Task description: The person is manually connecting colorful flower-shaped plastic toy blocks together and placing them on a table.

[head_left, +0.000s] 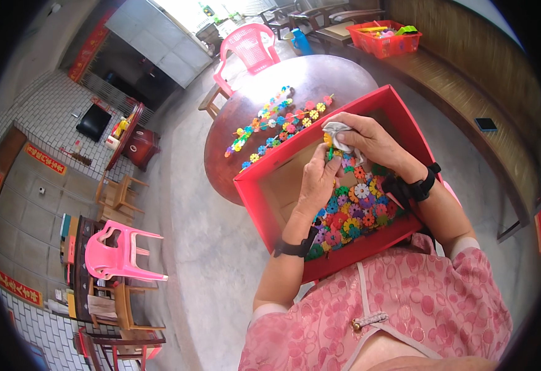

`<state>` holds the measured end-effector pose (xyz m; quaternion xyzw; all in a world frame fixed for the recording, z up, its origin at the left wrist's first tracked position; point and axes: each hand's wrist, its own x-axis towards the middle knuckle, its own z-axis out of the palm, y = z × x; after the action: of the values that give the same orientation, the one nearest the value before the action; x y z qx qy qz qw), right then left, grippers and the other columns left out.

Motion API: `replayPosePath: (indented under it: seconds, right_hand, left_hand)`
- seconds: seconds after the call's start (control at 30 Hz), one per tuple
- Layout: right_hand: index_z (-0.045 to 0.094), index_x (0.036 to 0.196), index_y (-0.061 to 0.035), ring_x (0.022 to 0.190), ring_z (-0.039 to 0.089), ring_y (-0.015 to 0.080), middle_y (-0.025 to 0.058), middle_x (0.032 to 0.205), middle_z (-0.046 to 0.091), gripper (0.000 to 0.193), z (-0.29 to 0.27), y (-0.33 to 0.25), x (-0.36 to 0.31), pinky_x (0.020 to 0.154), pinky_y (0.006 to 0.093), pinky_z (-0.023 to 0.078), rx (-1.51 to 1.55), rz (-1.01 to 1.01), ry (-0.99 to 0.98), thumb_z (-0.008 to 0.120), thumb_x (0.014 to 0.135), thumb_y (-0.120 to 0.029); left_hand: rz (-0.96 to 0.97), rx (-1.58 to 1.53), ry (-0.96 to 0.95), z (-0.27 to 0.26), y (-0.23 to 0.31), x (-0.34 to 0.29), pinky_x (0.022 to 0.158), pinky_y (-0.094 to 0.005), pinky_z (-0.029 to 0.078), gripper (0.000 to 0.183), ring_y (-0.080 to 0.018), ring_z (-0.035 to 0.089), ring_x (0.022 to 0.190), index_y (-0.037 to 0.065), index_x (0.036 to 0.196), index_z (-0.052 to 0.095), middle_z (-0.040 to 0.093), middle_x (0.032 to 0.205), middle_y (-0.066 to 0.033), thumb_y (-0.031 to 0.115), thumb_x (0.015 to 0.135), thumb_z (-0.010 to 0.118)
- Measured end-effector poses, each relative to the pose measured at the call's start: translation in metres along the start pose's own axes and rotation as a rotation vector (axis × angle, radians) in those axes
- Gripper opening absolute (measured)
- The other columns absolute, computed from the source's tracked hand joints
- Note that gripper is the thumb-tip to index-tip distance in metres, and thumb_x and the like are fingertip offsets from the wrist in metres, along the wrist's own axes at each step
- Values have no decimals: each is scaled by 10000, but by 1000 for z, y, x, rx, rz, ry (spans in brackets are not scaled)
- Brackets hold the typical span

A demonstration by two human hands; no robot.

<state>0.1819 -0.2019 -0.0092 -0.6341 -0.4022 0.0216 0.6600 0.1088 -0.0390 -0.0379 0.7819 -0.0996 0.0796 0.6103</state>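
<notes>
Above a red cardboard box, my two hands meet close together. My right hand is closed on a crumpled white cloth, which is pressed around a yellow flower-shaped plastic disc. The fingers of my left hand pinch a green disc just below it; whether the two discs are joined, I cannot tell. Many loose flower-shaped plastic discs in mixed colours fill the part of the box nearest me. Part of the pile is hidden by my hands.
Behind the box, chains of joined discs lie on a round brown table. Beyond it stands a pink plastic chair. A red basket and a phone rest on the wooden bench at right. Another pink chair stands left.
</notes>
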Motion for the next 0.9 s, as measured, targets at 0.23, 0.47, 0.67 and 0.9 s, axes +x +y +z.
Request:
replayPosePath:
  seconds: [0.23,0.47,0.67,0.9]
  right_hand:
    - [561,944,-8,739,608,297,142,808,599,149,3,5,7,665,357,475,-362,-320,53,631,823,-60]
    - [544,886,3,705,604,334,167,762,592,150,1,8,6,619,360,467,-269,-34,113,631,838,-110]
    - [565,907,-7,746,589,230,90,798,577,226,-8,10,5,667,343,459,-395,-297,-132,700,766,-122]
    - [540,855,-4,732,602,305,142,774,589,138,2,14,5,646,368,469,-535,-314,51,654,786,-40]
  left_hand:
    - [64,207,17,7,6,-2,488,-237,428,354,-88,544,513,16,1059,516,577,659,-32,358,970,509]
    - [136,305,-1,11,-6,-2,485,-251,441,316,-103,557,493,8,1105,514,587,640,-53,289,962,512]
    - [224,597,41,11,-10,1,680,-469,469,293,-428,601,802,-22,1133,490,614,826,-226,150,907,559]
    - [189,571,47,10,-7,1,714,-491,463,285,-439,593,871,11,1142,519,627,903,-223,139,892,565]
